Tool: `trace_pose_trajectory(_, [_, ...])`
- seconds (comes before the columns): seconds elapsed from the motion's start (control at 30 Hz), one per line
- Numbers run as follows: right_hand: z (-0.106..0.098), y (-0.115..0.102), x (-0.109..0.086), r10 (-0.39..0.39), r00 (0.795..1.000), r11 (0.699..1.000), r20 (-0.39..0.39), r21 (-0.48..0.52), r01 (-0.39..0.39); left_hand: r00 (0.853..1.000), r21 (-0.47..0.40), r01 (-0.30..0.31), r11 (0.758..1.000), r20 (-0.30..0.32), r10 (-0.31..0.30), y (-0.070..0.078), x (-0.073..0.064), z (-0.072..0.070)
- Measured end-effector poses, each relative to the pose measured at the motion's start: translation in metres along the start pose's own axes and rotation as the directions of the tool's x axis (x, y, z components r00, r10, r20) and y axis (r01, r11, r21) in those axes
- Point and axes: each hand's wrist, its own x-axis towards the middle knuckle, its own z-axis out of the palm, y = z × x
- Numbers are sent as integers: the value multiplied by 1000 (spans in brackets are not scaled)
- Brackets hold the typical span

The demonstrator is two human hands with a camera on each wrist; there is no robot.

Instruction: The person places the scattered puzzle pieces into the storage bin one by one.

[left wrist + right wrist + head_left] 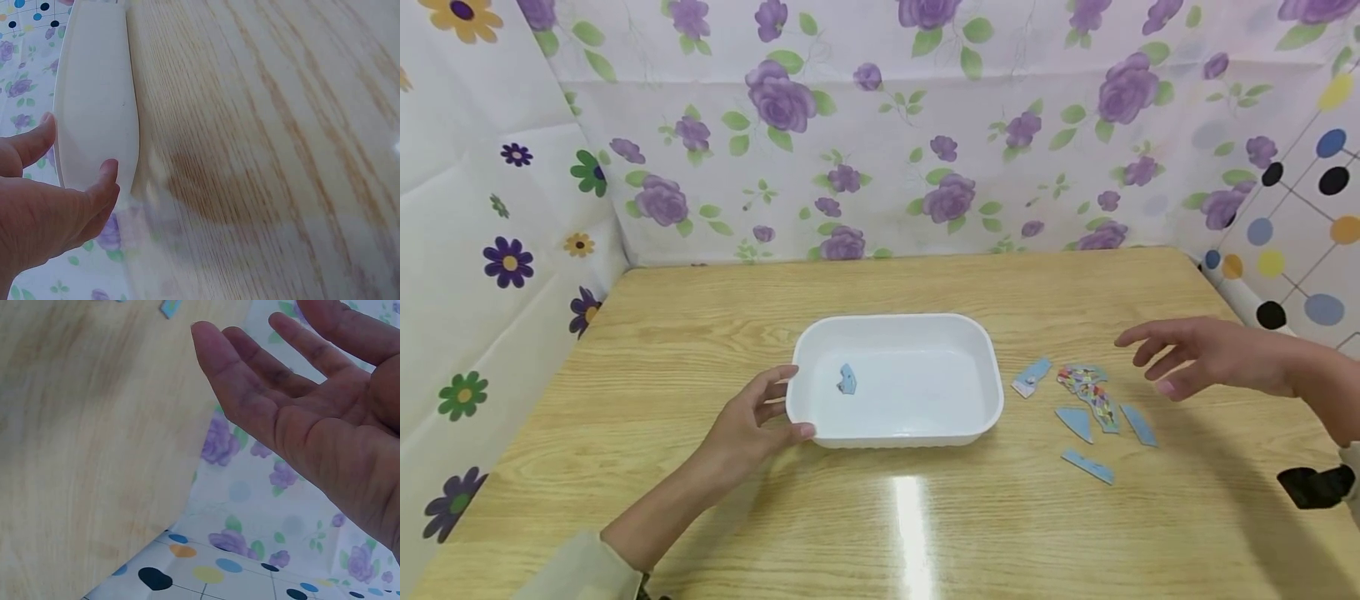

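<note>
My left hand (756, 417) holds the left end of a white plastic tub (898, 440), its thumb at the front corner and the fingers along the left rim. The left wrist view shows that hand (56, 203) against the side wall of the tub (97, 94). Inside the tub, toward the left, lies a small light-blue puzzle piece (848, 380). My right hand (1213, 358) hovers palm-side in over the table, fingers loosely spread and holding nothing. To its left lie a multicoloured piece (1103, 407), a blue triangular piece (1075, 422) and a narrow blue piece (1138, 425).
Another blue piece (1033, 375) lies just right of the tub, and a blue strip (1087, 466) lies nearer the front. All rest on a wood-grain table (700, 333). Flowered sheeting (865, 150) hangs behind it, with dotted sheeting (1300, 250) on the right.
</note>
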Motion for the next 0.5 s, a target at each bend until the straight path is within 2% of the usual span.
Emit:
trace_pose_trajectory(0.23, [5,10,1,25,999,999,33,27,-26,1000,-5,-3,1000,3,3,0,0,0])
trace_pose_trajectory(0.5, [2,21,-3,11,999,1000,42,26,-12,1000,-18,-5,1000,6,5,-1,0,0])
